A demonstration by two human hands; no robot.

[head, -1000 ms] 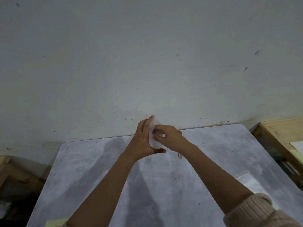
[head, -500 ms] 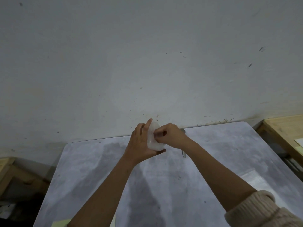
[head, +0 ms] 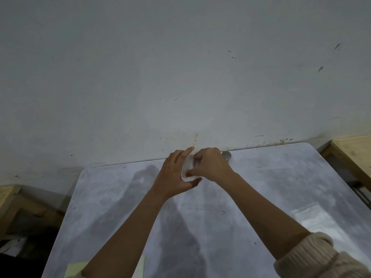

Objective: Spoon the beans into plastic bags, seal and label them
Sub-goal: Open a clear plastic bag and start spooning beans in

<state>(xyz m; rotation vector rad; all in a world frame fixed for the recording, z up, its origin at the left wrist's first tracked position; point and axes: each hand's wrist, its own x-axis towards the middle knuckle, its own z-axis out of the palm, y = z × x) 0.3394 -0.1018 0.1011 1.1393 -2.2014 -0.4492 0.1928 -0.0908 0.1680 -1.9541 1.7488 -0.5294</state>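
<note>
Translucent plastic is what it all comes down to right now: the plastic bag (head: pixel 185 169) (pretty sure it's a bag, though the light is too dim to rule out a little tub) is held up off the table (head: pixel 120 197) just below the middle of the frame, right where the tabletop meets the wall (head: pixel 180 77). The left hand (head: pixel 176 173) cradles it from the left, fingers mostly straight along its side and the thumb hooked under the bottom edge. The right hand (head: pixel 210 165) has its fingers curled tight and is pinching the plastic from the right. My guess is this is working the mouth of the bag, either opening it or pressing it shut. I can't see any beans, so I can't tell which. Either way, I'd let the left hand do the supporting and the right do the fine work, going along the edge a bit at a time instead of yanking, since thin film like that will probably stretch or slip. If it's a seal, run the pinch from one end to the other so no gap gets left. What looks like a spoon (head: pixel 226 155) lies just right of the right hand, close enough to knock. Spare bags (head: pixel 310 216) sit in the lower right, and yellow sticky notes (head: pixel 75 270) at the bottom left look handy for labels.
</note>
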